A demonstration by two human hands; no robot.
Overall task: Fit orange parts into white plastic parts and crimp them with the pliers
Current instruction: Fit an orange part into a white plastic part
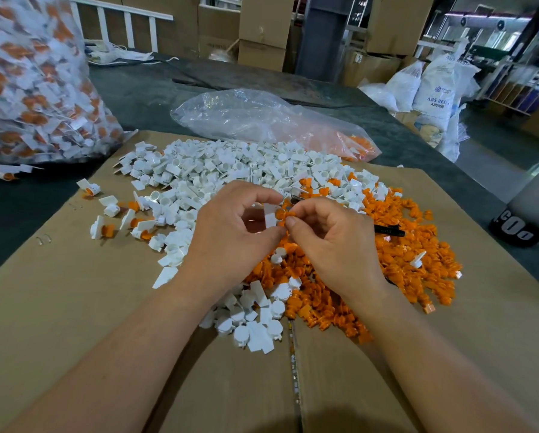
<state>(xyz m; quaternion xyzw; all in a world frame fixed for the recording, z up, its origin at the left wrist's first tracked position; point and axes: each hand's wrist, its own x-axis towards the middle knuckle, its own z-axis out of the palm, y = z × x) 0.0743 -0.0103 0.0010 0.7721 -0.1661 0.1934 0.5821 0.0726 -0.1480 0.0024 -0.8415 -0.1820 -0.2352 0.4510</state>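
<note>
At the centre of the frame, a white plastic part (270,215) was held upright between the thumb and curled fingers of the left hand (230,226). Touching its right side was an orange part (283,214), pinched between the thumb and forefinger of the right hand (330,235). Whether the orange part was seated in the white one could not be told. Both hands hovered above the heaps, with the forearms reaching in from the lower edge.

Under and behind the hands, a heap of white parts (218,173) filled the middle and spread toward the lower centre. A heap of orange parts (402,254) lay to the right, and the two mixed where they met. The black handle of the pliers (390,230) stuck out of the orange heap just right of the right hand.

A few assembled pieces (105,229), white with orange fitted in, lay apart at the left of the heaps. Everything rested on a flattened cardboard sheet (74,307) over a dark table (136,89).

A bulging clear bag of assembled pieces (33,89) stood in the upper left. A nearly flat clear bag (262,120) with some orange parts in its right end lay behind the heaps. A dark cylinder with white lettering (518,226) sat at the right edge. Cardboard boxes (262,26) and white sacks (433,89) lined the top of the frame.
</note>
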